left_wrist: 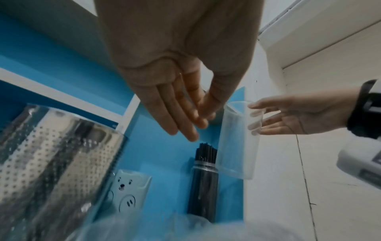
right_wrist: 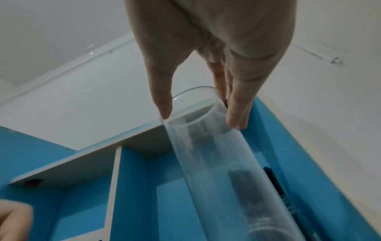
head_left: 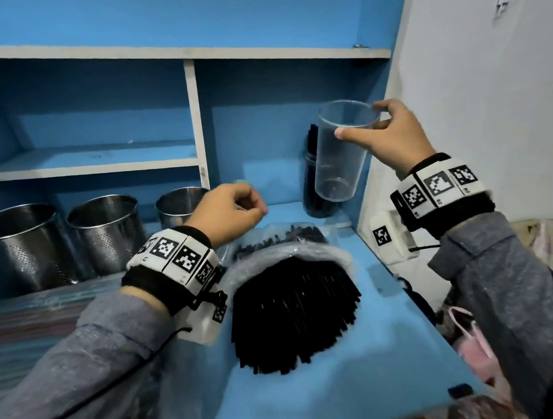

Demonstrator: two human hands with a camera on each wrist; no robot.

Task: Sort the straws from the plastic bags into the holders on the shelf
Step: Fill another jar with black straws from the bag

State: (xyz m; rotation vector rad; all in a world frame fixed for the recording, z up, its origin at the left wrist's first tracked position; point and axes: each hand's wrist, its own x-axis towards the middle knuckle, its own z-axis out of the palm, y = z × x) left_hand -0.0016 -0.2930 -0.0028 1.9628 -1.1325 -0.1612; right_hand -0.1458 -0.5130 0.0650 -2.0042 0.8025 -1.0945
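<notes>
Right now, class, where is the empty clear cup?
In the head view the clear cup hangs at the right of the shelf, held at its rim by the right hand, just in front of the holder of black straws.

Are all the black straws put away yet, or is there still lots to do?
Not yet. One clear holder at the back already stands full of black straws. The right hand holds an empty clear cup by its rim, in the air. The left hand hovers empty over the plastic bag, where a big bundle of black straws still lies. The three metal holders look unfilled.
</notes>
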